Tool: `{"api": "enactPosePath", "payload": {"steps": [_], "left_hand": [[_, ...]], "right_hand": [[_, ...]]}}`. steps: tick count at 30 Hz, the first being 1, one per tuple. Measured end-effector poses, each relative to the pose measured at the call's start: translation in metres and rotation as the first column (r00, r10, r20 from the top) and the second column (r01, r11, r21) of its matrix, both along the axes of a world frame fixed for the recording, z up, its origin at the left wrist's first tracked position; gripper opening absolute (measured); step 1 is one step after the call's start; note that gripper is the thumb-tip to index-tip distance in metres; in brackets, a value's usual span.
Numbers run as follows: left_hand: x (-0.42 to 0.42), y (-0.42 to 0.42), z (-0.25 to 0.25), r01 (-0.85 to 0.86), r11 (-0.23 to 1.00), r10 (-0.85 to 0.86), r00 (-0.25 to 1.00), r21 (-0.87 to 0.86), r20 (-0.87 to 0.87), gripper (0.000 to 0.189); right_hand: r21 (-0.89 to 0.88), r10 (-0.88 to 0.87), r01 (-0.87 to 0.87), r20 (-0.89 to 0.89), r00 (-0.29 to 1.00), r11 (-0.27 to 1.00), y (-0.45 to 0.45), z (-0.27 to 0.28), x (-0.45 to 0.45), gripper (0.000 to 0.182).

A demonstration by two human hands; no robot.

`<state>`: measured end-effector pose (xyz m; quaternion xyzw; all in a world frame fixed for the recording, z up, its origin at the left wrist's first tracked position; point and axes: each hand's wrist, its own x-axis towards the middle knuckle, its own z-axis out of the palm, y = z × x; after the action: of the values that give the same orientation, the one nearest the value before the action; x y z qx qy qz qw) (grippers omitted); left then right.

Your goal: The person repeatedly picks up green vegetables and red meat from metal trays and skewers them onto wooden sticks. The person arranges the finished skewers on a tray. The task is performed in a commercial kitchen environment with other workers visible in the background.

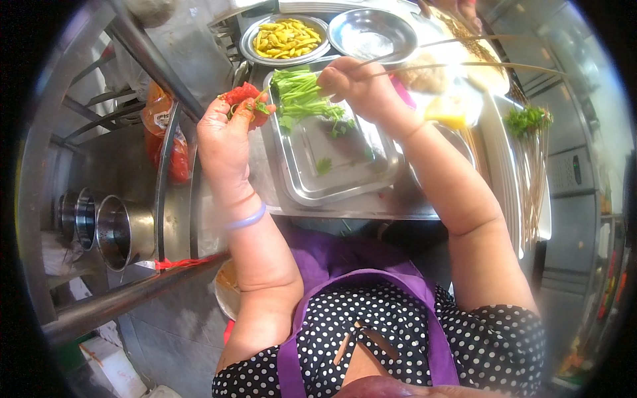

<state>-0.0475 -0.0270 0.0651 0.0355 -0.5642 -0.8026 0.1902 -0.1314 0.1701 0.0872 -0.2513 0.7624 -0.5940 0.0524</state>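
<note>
My left hand [229, 132], a pale bangle on its wrist, grips a red piece of food [243, 93], likely meat, with green herb bits and a thin stem at its edge. My right hand [361, 87] is closed around two thin wooden skewers [438, 65], which run out to the right. Its fingertips are at a bunch of cut green stems [296, 94] with leaves; whether they pinch any stems I cannot tell. The bunch lies at the back of a rectangular steel tray [343, 191], where a loose leaf [324, 165] also rests.
Behind the tray are a bowl of yellow-green peppers [287, 40] and a steel bowl [373, 35]. Herb-tipped skewers [531, 174] lie on white trays at right. A metal rack [164, 74] with steel pots [124, 231] stands left. Another person's hand [468, 15] shows at top right.
</note>
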Motion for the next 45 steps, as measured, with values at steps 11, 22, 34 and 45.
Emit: {"api": "enactPosePath", "payload": {"steps": [11,22,34,45], "left_hand": [[0.000,0.006,0.001,0.017,1.000,-0.017,1.000,-0.004,-0.006,0.014],[-0.001,0.008,0.001,0.023,0.999,-0.022,1.000,-0.036,0.017,0.013],[-0.001,0.002,-0.003,0.051,0.995,-0.048,0.998,-0.084,0.029,0.017],[-0.001,0.002,-0.003,0.048,0.992,-0.043,0.998,-0.118,0.047,0.017]], "right_hand": [[0.100,0.130,-0.147,0.158,0.979,0.984,0.017,0.023,0.008,0.028],[0.154,0.139,-0.167,0.177,0.974,0.974,0.004,0.007,-0.003,0.027],[0.025,0.087,-0.094,0.214,0.973,0.995,-0.002,-0.002,-0.017,0.027],[-0.067,0.038,-0.011,0.425,0.904,0.998,0.010,0.005,0.010,0.026]]}}
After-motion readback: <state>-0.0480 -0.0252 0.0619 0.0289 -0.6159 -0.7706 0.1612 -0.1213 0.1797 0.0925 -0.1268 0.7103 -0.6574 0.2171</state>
